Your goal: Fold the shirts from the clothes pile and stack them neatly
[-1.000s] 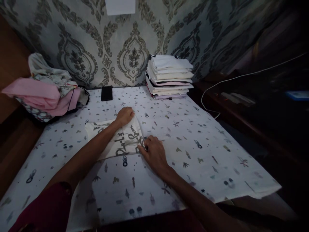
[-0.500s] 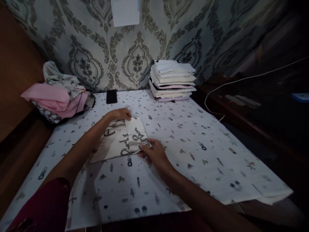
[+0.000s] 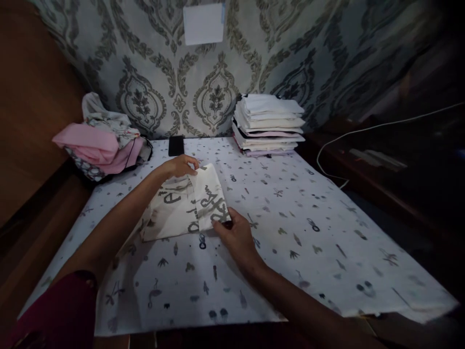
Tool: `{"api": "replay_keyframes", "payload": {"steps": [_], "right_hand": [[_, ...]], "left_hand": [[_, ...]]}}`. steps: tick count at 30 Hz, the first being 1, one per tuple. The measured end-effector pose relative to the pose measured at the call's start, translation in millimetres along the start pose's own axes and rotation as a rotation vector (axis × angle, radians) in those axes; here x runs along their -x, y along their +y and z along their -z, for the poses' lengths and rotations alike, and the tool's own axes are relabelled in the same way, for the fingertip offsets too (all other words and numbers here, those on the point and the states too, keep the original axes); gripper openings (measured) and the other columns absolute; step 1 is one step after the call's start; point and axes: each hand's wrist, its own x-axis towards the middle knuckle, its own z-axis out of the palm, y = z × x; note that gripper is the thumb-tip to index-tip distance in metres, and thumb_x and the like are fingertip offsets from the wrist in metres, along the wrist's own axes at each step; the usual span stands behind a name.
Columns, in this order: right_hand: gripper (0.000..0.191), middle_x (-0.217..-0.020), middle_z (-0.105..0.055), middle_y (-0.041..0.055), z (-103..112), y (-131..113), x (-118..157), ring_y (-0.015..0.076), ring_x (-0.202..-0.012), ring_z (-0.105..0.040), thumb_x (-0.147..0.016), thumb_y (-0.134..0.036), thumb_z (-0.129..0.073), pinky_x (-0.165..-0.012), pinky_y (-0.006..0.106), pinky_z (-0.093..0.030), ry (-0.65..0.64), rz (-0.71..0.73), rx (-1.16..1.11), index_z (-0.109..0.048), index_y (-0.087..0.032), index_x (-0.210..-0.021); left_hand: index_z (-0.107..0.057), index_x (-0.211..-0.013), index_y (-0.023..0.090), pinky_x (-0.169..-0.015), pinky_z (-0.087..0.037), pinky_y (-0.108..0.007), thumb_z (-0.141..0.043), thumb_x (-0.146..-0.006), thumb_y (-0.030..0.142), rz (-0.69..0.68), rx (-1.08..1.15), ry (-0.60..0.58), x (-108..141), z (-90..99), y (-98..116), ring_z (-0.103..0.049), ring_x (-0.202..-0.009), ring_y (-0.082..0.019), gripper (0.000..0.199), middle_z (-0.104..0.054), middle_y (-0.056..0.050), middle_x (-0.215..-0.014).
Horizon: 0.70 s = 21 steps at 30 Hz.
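Note:
A cream cloth garment with large dark lettering [image 3: 170, 220] lies partly folded on the patterned tablecloth. Its right end is turned back as a flap, with a fold line running across the lettering. My left hand [image 3: 181, 166] grips the far edge of this flap between thumb and fingers. At the near right corner my right hand [image 3: 238, 237] pinches the cloth, thumb on top and fingers partly hidden under it. Both hands are closed on the same garment, and my left forearm covers part of its left side.
A neat stack of folded clothes [image 3: 267, 126] stands at the back right by the patterned wall. Crumpled pink and printed clothes [image 3: 105, 145] are heaped at the back left. A black phone [image 3: 176, 145] lies near the wall. A white cable [image 3: 327, 140] hangs off to the right.
The view has shifted slightly left. The garment's right end looks a little raised and pulled taut between my hands, and my left hand's fingers have changed their hold slightly at the far edge.

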Motion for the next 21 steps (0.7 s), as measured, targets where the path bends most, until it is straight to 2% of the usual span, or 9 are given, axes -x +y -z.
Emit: {"api": "replay_keyframes", "payload": {"steps": [1, 3, 5, 7, 11, 14, 18, 20, 21], "right_hand": [[0.015, -0.072, -0.062, -0.0001, -5, -3, 1, 0.0162, -0.066, -0.056, -0.074, -0.034, -0.061, -0.06, 0.027, -0.045, -0.005, 0.044, 0.039, -0.06, -0.02, -0.079], [0.011, -0.07, -0.058, -0.0013, -15, -7, 3, 0.0162, -0.068, -0.055, -0.077, -0.031, -0.058, -0.062, 0.027, -0.044, -0.004, 0.141, 0.122, -0.054, -0.021, -0.073], [0.008, -0.072, -0.057, -0.0012, -28, -9, 4, 0.0168, -0.071, -0.056, -0.078, -0.027, -0.056, -0.065, 0.028, -0.044, -0.021, 0.239, 0.181, -0.052, -0.022, -0.072], [0.002, -0.076, -0.059, -0.0004, -43, -7, 5, 0.0171, -0.074, -0.057, -0.077, -0.021, -0.054, -0.066, 0.027, -0.044, -0.066, 0.335, 0.227, -0.053, -0.022, -0.075], [0.011, -0.078, -0.06, 0.0015, -72, 2, 4, 0.0177, -0.076, -0.057, -0.078, -0.012, -0.05, -0.069, 0.028, -0.043, -0.148, 0.506, 0.394, -0.056, -0.022, -0.078], [0.014, -0.077, -0.06, 0.002, -87, 8, 3, 0.0182, -0.076, -0.056, -0.079, -0.009, -0.051, -0.07, 0.029, -0.042, -0.204, 0.589, 0.528, -0.057, -0.021, -0.077], [0.014, -0.081, -0.062, 0.0034, -96, 12, 2, 0.0192, -0.079, -0.056, -0.083, -0.008, -0.053, -0.07, 0.03, -0.041, -0.247, 0.665, 0.63, -0.061, -0.02, -0.082], [0.014, -0.082, -0.062, 0.004, -98, 14, 1, 0.0195, -0.079, -0.056, -0.084, -0.008, -0.053, -0.07, 0.03, -0.041, -0.249, 0.689, 0.667, -0.062, -0.019, -0.083], [0.013, -0.083, -0.062, 0.0042, -98, 14, 1, 0.0195, -0.079, -0.056, -0.085, -0.008, -0.054, -0.07, 0.031, -0.041, -0.248, 0.702, 0.683, -0.062, -0.019, -0.084]], "left_hand": [[-0.061, -0.079, 0.02, -0.042, -0.023, -0.021, -0.081, -0.065, 0.03, 0.03, 0.075, 0.003, 8, 2.2, -3, -0.033, -0.036, -0.006, 0.027, -0.04, 0.009, -0.045], [-0.058, -0.084, 0.021, -0.041, -0.027, -0.019, -0.083, -0.066, 0.032, 0.08, 0.205, 0.026, 23, 6.3, -12, -0.045, -0.036, -0.008, 0.033, -0.053, 0.006, -0.048], [-0.056, -0.089, 0.021, -0.043, -0.038, -0.018, -0.085, -0.064, 0.031, 0.122, 0.327, 0.053, 37, 9.5, -23, -0.062, -0.047, -0.014, 0.04, -0.068, -0.001, -0.062], [-0.057, -0.094, 0.02, -0.049, -0.048, -0.021, -0.087, -0.063, 0.028, 0.146, 0.445, 0.068, 50, 11.6, -36, -0.069, -0.057, -0.017, 0.043, -0.073, -0.004, -0.07], [-0.066, -0.094, 0.015, -0.051, -0.049, -0.02, -0.082, -0.068, 0.023, 0.138, 0.624, 0.176, 68, 10.8, -62, -0.063, -0.052, -0.012, 0.031, -0.071, -0.002, -0.068], [-0.069, -0.083, 0.013, -0.051, -0.049, -0.021, -0.077, -0.075, 0.033, 0.152, 0.69, 0.222, 76, 9.4, -77, -0.062, -0.053, -0.012, 0.023, -0.071, -0.003, -0.066], [-0.07, -0.078, 0.012, -0.058, -0.053, -0.025, -0.063, -0.086, 0.059, 0.178, 0.786, 0.245, 83, 12.6, -86, -0.067, -0.064, -0.017, 0.049, -0.073, -0.01, -0.074], [-0.072, -0.084, 0.011, -0.062, -0.055, -0.026, -0.066, -0.085, 0.06, 0.167, 0.826, 0.273, 86, 16.3, -89, -0.068, -0.07, -0.018, 0.049, -0.075, -0.011, -0.082], [-0.072, -0.087, 0.011, -0.064, -0.055, -0.026, -0.073, -0.081, 0.054, 0.151, 0.824, 0.286, 88, 18.2, -90, -0.069, -0.073, -0.018, 0.043, -0.075, -0.011, -0.085]]}}
